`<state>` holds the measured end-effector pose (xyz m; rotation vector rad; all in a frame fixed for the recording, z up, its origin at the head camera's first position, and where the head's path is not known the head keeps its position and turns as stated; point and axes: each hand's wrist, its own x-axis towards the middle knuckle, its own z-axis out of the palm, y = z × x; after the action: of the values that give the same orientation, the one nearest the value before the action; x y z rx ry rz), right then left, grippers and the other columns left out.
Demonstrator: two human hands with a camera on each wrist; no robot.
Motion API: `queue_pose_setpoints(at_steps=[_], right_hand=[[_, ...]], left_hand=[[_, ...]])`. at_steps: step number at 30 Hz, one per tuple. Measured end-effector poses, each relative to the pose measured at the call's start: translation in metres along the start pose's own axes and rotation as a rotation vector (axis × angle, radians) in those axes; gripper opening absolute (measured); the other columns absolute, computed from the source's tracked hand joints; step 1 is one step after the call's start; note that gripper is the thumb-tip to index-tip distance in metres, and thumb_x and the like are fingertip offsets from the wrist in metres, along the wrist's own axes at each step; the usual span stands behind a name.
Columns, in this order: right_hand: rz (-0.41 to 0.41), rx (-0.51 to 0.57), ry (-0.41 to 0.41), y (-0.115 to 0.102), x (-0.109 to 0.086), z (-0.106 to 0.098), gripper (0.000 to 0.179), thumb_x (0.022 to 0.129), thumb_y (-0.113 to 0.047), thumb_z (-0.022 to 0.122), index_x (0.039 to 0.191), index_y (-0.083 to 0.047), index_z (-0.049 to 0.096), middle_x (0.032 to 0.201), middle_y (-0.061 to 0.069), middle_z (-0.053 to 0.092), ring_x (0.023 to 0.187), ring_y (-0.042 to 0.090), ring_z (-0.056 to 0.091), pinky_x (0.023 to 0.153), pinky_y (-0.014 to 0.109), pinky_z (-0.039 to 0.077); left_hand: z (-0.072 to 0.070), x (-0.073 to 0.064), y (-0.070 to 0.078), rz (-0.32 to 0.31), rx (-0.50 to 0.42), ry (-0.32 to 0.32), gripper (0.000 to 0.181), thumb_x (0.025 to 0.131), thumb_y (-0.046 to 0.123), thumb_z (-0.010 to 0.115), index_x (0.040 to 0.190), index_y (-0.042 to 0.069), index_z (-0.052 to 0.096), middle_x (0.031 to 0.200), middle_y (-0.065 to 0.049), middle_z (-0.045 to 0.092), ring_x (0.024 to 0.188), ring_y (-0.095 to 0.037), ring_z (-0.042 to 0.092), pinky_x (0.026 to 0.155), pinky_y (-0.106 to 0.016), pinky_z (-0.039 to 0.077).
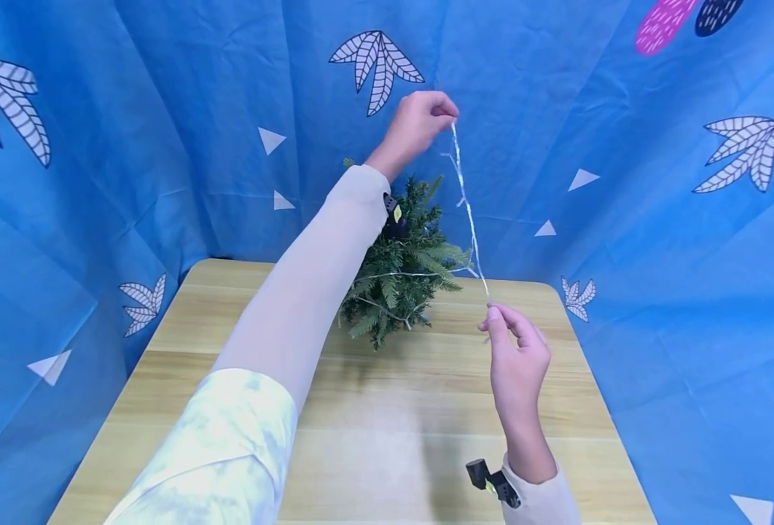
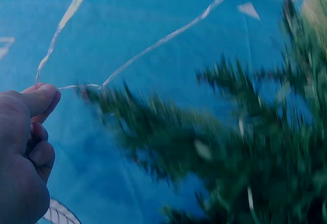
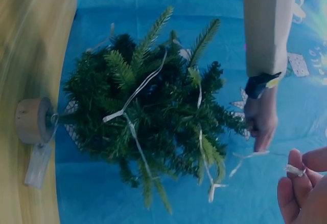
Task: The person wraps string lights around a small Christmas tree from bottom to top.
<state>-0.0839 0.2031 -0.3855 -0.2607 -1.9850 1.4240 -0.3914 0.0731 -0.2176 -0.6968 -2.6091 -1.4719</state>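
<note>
A small artificial Christmas tree [image 1: 420, 255] stands at the table's far side, with a thin clear string of fairy lights [image 1: 467, 204] looped around its branches. Above and beyond the treetop, my left hand [image 1: 418, 120] pinches the string between thumb and fingers. In the left wrist view, the left hand [image 2: 25, 132] holds it beside a branch tip. My right hand [image 1: 520, 364], lower and right of the tree, pinches the string between thumb and forefinger. A stretch of it runs taut between both hands. The left forearm covers part of the tree in the head view.
The tree's round wooden base [image 3: 31, 120] rests on the light wooden table [image 1: 387, 437]. Beside the base lies a translucent box [image 3: 38, 166]. A blue patterned curtain [image 1: 511, 95] hangs behind and along both sides. Each wrist wears a small black camera [image 1: 495, 483].
</note>
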Motion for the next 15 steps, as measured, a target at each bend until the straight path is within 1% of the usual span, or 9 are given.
queue_pose_setpoints(at_steps=[2, 4, 7, 11, 15], right_hand=[[-0.002, 0.002, -0.005, -0.003, 0.002, 0.004, 0.02, 0.098, -0.028, 0.068, 0.103, -0.012, 0.079, 0.081, -0.005, 0.071, 0.11, 0.01, 0.054, 0.097, 0.033, 0.036], [-0.008, 0.004, -0.012, -0.007, 0.003, 0.008, 0.019, 0.098, -0.029, 0.069, 0.101, -0.013, 0.079, 0.081, -0.003, 0.071, 0.11, 0.01, 0.053, 0.097, 0.033, 0.036], [-0.018, 0.012, -0.024, -0.012, 0.004, 0.014, 0.019, 0.098, -0.029, 0.069, 0.098, -0.013, 0.079, 0.083, 0.001, 0.072, 0.11, 0.01, 0.053, 0.097, 0.033, 0.036], [-0.017, 0.026, -0.035, -0.018, 0.002, 0.02, 0.02, 0.097, -0.031, 0.069, 0.093, -0.014, 0.079, 0.083, 0.002, 0.072, 0.11, 0.009, 0.052, 0.094, 0.035, 0.037], [-0.018, 0.03, -0.05, -0.022, -0.001, 0.025, 0.019, 0.098, -0.031, 0.068, 0.094, -0.015, 0.079, 0.082, 0.001, 0.072, 0.111, 0.008, 0.052, 0.095, 0.034, 0.036]], left_hand=[[-0.004, 0.002, -0.009, -0.013, 0.08, -0.006, 0.021, 0.101, 0.022, 0.063, 0.12, 0.018, 0.072, 0.121, 0.005, 0.07, 0.107, -0.009, 0.061, 0.091, -0.023, 0.048], [-0.007, 0.003, -0.016, -0.023, 0.132, -0.015, 0.022, 0.102, 0.024, 0.061, 0.121, 0.019, 0.072, 0.121, 0.005, 0.069, 0.106, -0.009, 0.061, 0.091, -0.024, 0.048], [-0.008, 0.006, -0.024, -0.034, 0.159, -0.028, 0.022, 0.102, 0.025, 0.061, 0.12, 0.018, 0.071, 0.12, 0.003, 0.068, 0.104, -0.011, 0.059, 0.091, -0.026, 0.048], [-0.005, 0.012, -0.029, -0.046, 0.173, -0.059, 0.022, 0.102, 0.028, 0.06, 0.119, 0.019, 0.071, 0.119, 0.002, 0.067, 0.103, -0.012, 0.058, 0.091, -0.028, 0.047], [-0.001, 0.015, -0.035, -0.063, 0.238, -0.093, 0.024, 0.103, 0.032, 0.058, 0.12, 0.021, 0.07, 0.121, 0.005, 0.066, 0.104, -0.011, 0.057, 0.092, -0.028, 0.047]])
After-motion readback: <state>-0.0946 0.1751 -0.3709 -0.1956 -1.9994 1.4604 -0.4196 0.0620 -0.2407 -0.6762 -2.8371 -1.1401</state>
